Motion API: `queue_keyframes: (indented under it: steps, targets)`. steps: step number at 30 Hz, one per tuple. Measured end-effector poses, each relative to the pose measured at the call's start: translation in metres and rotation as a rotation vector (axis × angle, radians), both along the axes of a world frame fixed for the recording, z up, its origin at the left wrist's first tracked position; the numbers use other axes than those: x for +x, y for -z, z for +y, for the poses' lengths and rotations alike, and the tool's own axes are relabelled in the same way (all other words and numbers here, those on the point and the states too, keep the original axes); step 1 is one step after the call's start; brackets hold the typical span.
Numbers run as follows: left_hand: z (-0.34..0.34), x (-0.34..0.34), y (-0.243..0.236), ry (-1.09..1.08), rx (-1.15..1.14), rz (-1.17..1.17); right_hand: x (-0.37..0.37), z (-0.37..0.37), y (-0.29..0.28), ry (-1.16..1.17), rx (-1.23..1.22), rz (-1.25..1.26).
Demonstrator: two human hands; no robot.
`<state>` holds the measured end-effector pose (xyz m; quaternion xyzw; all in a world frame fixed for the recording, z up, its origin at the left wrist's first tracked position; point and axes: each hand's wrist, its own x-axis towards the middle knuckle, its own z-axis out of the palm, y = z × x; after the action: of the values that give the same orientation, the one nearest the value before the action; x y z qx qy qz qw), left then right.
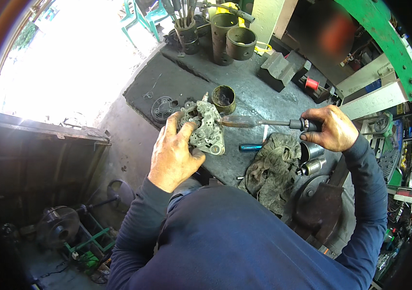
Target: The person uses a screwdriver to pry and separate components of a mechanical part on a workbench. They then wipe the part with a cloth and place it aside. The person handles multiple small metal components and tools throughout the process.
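My left hand (172, 157) grips a grey cast-metal housing (211, 130), like an alternator end frame with its rectifier, fingers over its top and thumb along the near side. My right hand (334, 128) is closed around the dark handle of a large soldering iron (242, 122). The iron lies level, its broad brownish tip pointing left and meeting the right side of the housing; exact contact is hard to make out. Just beyond the tip stands a small grimy can (225, 109). A slotted round metal plate (161, 109) lies left of the housing.
A blue-handled tool (250, 147) and a crumpled dirty rag (273, 166) lie near me, beside metal cylinders (314, 166) and a vise (319, 205). Farther back are metal blocks (277, 71), a red spool (312, 84), tall metal cups (241, 44) and a tool holder (187, 41).
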<state>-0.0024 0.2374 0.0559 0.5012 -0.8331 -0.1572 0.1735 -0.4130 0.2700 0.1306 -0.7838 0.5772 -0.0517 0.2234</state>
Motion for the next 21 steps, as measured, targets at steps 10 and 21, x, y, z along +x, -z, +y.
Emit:
queue_keyframes:
  steps: [10, 21]
  targets:
    - [-0.019, -0.005, -0.020, 0.053, -0.049, -0.191, 0.001, -0.001, 0.004, -0.027, -0.043, -0.085]
    - [-0.017, -0.005, -0.013, 0.047, -0.068, -0.169, 0.004, -0.001, -0.005, 0.002, -0.015, -0.049]
